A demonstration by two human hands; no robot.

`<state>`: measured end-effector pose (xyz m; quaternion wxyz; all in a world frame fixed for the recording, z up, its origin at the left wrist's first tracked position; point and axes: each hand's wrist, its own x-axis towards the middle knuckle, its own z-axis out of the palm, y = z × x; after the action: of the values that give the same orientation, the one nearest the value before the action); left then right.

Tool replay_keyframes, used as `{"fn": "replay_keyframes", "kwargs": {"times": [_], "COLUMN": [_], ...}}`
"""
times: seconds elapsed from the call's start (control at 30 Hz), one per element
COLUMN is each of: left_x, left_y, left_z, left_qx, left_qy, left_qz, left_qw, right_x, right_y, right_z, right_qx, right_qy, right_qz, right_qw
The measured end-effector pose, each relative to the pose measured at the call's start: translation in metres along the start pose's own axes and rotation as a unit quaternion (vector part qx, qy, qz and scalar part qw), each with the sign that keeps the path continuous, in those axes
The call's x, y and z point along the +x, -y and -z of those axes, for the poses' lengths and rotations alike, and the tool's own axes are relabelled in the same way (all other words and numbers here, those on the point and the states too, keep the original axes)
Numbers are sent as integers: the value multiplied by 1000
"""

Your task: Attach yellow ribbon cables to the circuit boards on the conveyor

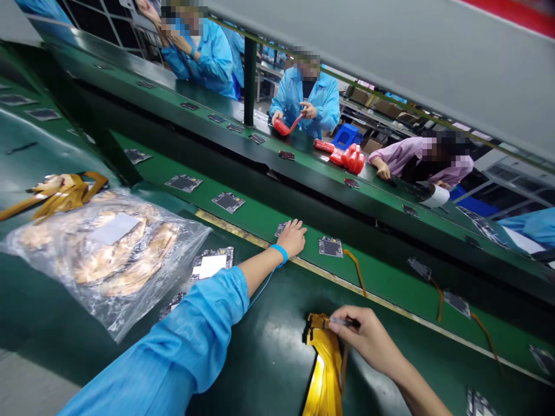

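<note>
My left hand (292, 238), a blue strap around its wrist, reaches palm down over the green belt. Its fingers are stretched forward above a small circuit board (281, 229), whose right part it covers; the thumb is hidden. Between thumb and fingers, my right hand (368, 338) pinches thin dark tweezers (349, 322). Their tip is at the connector end of a stack of yellow-orange flex cables (326, 370) on the near table. Just beyond, another circuit board (330, 247) lies on the belt with an orange flex cable (356, 271) attached.
A clear plastic bag (108, 248) of flex cables lies at left, beside a loose cable bundle (65, 190). Near my left sleeve is a circuit board with a white patch (212, 264). More boards line the belt (255, 222). Co-workers sit across, near red rolls (349, 157).
</note>
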<state>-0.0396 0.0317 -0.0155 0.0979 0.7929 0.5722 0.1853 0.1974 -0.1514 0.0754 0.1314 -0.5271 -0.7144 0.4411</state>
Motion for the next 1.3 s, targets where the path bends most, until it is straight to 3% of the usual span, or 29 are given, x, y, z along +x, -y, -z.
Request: {"fn": "replay_keyframes", "kwargs": {"times": [0.43, 0.67, 0.93, 1.1, 1.3], "left_x": [-4, -2, 2, 3, -9], "left_y": [-16, -23, -29, -20, 6], "left_z": [-1, -6, -20, -11, 1], "left_qx": [28, 56, 62, 6, -41], "left_qy": [45, 71, 60, 70, 30], "left_qz": [-21, -31, -26, -56, -120], "left_qw": [998, 995, 996, 996, 991], "right_x": [27, 45, 67, 84, 125], "right_y": [1, -3, -14, -24, -42], "right_z": [15, 19, 22, 27, 25], "right_qx": [152, 189, 201, 217, 194], "right_qy": [-48, -67, -109, -129, -189], "right_qz": [-40, -45, -51, -69, -41], "right_qw": [986, 979, 972, 965, 962]}}
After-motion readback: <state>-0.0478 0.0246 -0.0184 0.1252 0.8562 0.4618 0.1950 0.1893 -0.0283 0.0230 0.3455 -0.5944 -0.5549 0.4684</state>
